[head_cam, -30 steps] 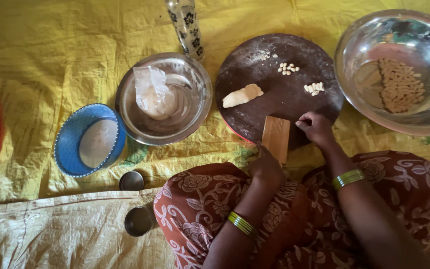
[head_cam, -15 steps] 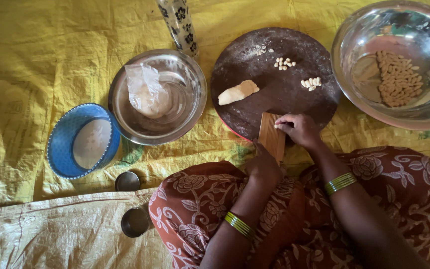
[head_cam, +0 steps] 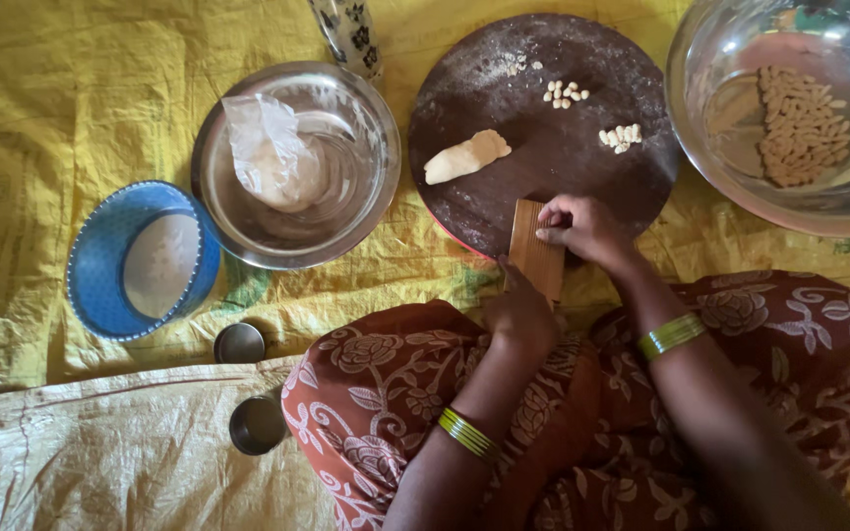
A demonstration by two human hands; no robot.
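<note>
R hand (head_cam: 582, 228) is pressing fingertips, curled shut, onto the top end of the ridged wooden board (head_cam: 537, 258); can't tell if a dough bit is under them. L hand (head_cam: 520, 313) is gripping the board's lower end, fingers wrapped round it. Board is leaning on the near rim of the round dark slab (head_cam: 543, 167). Beyond the R fingers: dough lump (head_cam: 466, 156), two small heaps of shaped bits (head_cam: 621, 137). Clear plastic bag (head_cam: 270, 152), crumpled, no label readable, is sitting in the steel bowl (head_cam: 366, 138) left of the fingers. Blue sieve (head_cam: 100, 261) further left. Big steel bowl (head_cam: 720, 128) w/ shaped pieces is sitting to the right. Vs 0.5 s ago: R hand has slid down-left onto the board; rest unchanged.
</note>
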